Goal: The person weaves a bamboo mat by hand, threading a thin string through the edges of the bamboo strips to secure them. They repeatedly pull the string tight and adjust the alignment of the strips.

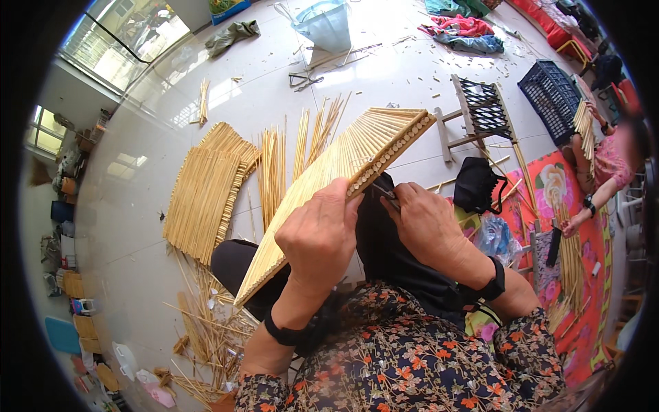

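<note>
A stiff panel of pale stalks [329, 162], laid side by side and stitched along the edge, slants across my lap in the middle of the head view. My left hand [317, 230] grips its near edge, thumb up by the row of cut stalk ends. Just right of that edge is my right hand [431, 225], its fingers pinched together on a small, thin metal tool [386, 193]. The tool's kind is hard to make out, as the fingers hide most of it. My dark-trousered knees show beneath the panel.
More stitched stalk panels [202, 192] lie on the tiled floor to the left, beside loose stalks [272, 165]. Straw scraps [206, 329] litter the near left. A small stool [480, 113], a black bag [477, 185] and a blue crate [549, 93] stand right, near a seated person [614, 158] handling stalks.
</note>
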A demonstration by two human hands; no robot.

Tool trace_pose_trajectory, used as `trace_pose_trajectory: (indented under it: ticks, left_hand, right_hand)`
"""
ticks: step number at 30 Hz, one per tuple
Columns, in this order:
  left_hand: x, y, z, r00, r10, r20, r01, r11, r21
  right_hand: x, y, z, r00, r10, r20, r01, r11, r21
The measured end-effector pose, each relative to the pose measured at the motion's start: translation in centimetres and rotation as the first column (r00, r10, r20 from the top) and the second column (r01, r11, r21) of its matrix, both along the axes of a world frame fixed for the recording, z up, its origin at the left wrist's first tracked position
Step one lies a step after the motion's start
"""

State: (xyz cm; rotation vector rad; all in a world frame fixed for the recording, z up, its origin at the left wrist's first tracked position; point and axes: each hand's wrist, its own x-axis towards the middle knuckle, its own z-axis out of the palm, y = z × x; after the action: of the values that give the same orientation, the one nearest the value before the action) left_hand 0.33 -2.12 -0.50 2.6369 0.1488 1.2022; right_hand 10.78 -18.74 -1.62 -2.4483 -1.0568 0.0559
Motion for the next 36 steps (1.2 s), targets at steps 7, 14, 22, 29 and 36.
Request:
trace_pose_trajectory:
  ticks: [7,14,22,29,36]
  left_hand:
    - [0.2,-0.1,-0.2,1.000,0.011,0.001,-0.011,1.000,0.028]
    - [0.3,-0.3,-0.3,1.000,0.002,-0.003,-0.002,1.000,-0.005]
    - [0.2,-0.5,-0.3,1.000,0.010,-0.009,-0.010,1.000,0.020]
    - [-0.4,-0.8,-0.3,1.000,0.011,-0.002,-0.011,0.999,-0.041]
    - [-0.1,-0.6,0.5,1.000,0.006,-0.014,-0.008,0.996,-0.093]
  right_hand:
    - [-0.3,-0.1,-0.5,1.000,-0.023,0.018,0.023,1.000,0.011]
    - [-0.4,-0.3,-0.5,0.999,-0.030,0.030,0.030,1.000,0.000]
    - [-0.7,-0.1,-0.6,0.997,-0.052,-0.057,0.052,0.999,0.013]
    - [-0.5,-1.9,-2.4,0.774,0.208,-0.599,0.030,0.932,0.362]
    - [-1.8,-0.7,-3.9,0.538,0.349,-0.767,0.137,0.862,0.488]
